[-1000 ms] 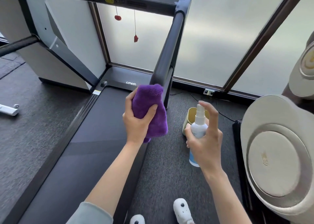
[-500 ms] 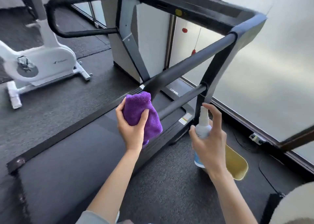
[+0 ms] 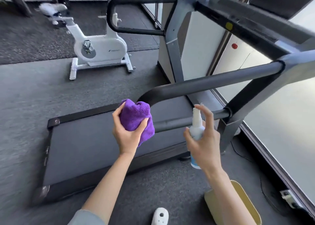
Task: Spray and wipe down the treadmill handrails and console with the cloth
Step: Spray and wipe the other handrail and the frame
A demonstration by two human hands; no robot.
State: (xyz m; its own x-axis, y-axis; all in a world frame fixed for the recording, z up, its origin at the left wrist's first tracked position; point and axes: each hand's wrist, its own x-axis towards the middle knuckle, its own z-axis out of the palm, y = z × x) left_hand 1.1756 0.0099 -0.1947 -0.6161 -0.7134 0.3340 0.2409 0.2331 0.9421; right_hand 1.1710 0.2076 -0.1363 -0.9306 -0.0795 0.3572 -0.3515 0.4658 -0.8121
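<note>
My left hand (image 3: 127, 136) holds a bunched purple cloth (image 3: 135, 117) just below the curved end of the near black handrail (image 3: 213, 83); whether cloth and rail touch is unclear. My right hand (image 3: 204, 139) grips a white spray bottle (image 3: 196, 131) upright, index finger raised over the nozzle, beside the rail's lower bar (image 3: 172, 125). The far handrail (image 3: 136, 1) loops at the upper middle. The console (image 3: 252, 25) spans the upper right. The treadmill belt (image 3: 95, 148) lies under both hands.
A white exercise bike (image 3: 98, 49) stands on the grey floor beyond the treadmill. A yellow bin (image 3: 242, 206) sits by my right forearm. Frosted window panels (image 3: 281, 122) run along the right, with a cable and socket (image 3: 288, 197) at their base. My white shoe (image 3: 160, 216) shows at bottom.
My view has swung left, bringing the bike, the far handrail and the treadmill's rear end into sight. Both hands keep their hold, staying near the end of the near handrail.
</note>
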